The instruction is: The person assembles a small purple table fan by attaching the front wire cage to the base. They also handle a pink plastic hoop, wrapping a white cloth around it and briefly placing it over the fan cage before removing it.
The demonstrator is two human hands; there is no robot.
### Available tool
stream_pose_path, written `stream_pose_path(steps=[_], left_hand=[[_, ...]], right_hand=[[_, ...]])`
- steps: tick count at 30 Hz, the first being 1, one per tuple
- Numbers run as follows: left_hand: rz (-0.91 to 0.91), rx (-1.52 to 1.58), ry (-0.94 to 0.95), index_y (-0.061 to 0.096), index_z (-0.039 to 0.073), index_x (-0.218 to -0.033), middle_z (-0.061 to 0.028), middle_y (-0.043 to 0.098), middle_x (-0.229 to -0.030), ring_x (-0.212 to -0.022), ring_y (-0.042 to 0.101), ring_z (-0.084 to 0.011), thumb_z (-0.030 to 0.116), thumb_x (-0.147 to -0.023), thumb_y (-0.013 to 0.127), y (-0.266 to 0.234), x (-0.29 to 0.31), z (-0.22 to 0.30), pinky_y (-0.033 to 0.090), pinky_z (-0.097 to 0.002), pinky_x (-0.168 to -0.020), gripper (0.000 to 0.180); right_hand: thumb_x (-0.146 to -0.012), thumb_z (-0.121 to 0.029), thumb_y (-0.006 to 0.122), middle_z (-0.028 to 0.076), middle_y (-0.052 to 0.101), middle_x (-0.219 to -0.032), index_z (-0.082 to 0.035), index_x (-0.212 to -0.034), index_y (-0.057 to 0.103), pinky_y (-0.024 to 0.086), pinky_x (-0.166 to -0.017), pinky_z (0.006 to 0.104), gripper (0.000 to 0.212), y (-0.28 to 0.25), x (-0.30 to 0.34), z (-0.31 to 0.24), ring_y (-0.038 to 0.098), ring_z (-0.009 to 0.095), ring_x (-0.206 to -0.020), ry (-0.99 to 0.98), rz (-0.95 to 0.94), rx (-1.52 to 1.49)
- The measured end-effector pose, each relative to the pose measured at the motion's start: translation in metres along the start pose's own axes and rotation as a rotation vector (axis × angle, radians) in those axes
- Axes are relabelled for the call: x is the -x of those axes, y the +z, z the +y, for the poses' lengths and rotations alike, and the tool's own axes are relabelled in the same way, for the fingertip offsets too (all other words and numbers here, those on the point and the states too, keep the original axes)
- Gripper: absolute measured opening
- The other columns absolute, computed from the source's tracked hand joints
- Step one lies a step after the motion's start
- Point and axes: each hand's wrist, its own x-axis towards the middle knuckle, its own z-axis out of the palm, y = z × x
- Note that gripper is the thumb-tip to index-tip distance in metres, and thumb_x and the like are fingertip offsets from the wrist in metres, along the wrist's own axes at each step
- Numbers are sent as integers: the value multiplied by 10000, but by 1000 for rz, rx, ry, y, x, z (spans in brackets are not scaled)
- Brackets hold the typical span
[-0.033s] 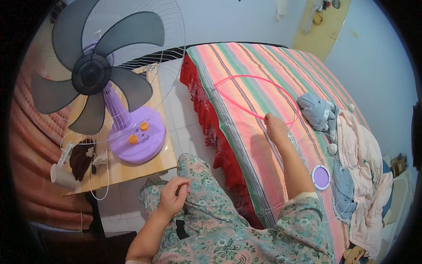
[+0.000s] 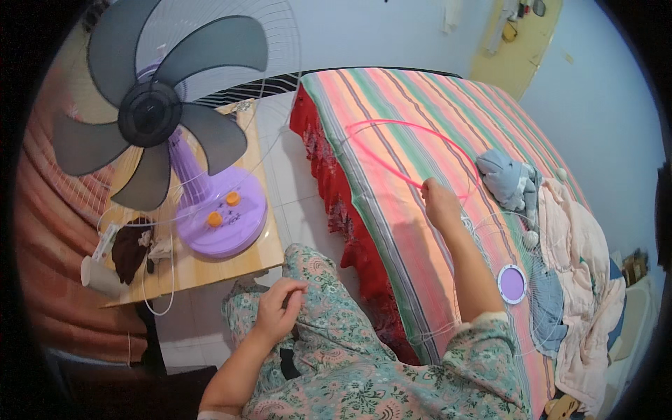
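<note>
My right hand is closed on the near edge of a thin pink hoop, holding it over the striped bed. The hoop's far side spans the stripes. Above my thigh, my left hand is loosely curled, thumb beside the fingers, with nothing visible in it. On my left stands a fan with dark grey blades and a purple base with two orange knobs. Part of a wire guard is behind the blades, and no front guard covers them. A wire fan guard with a purple round centre lies on the bed beside my right forearm.
The fan stands on a wooden table with a dark brown cloth, a white cup-like cylinder and a white cord. A grey-blue plush toy and a pale crumpled blanket lie on the bed's right. Orange-brown curtains hang left.
The view has shifted very slightly. Both hands keep nearly the same places, and the right hand still holds the pink hoop.
</note>
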Motion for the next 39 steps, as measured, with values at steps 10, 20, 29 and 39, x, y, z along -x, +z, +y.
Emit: stream_pose_path(steps=[10,20,29,39], left_hand=[[-88,23,9,570,24,-1094,-110,617,-1033,-871,621,-189,48,-877,538,7,-10,22,496,-304,-739,221],[-48,533,-151,43,79,-1473,-176,227,-1484,-1388,208,-279,338,-980,426,28,-48,-23,214,-381,-1109,676],[41,899,-65,317,77,-1391,-91,593,-1009,-822,608,-168,339,-1010,330,-11,-11,41,499,-291,-714,463],[893,779,56,444,70,-1281,24,396,-722,-529,337,-55,348,-1004,377,-84,82,22,301,-206,-475,399]], right_hand=[[-965,-178,499,-43,473,-699,-23,-1047,559,350,-506,231,186,-192,51,-48,417,69,-575,53,687,-683],[-973,-157,477,-36,374,-721,15,-1161,518,185,-379,180,258,-280,154,-32,238,21,-496,139,677,-1460],[-1004,-153,401,1,313,-734,56,-1216,451,215,-359,190,302,-232,182,-31,234,49,-503,2,535,-1799],[-964,-236,496,-9,394,-720,-6,-1081,516,256,-415,202,258,-109,135,-154,297,54,-544,63,280,-1913]])
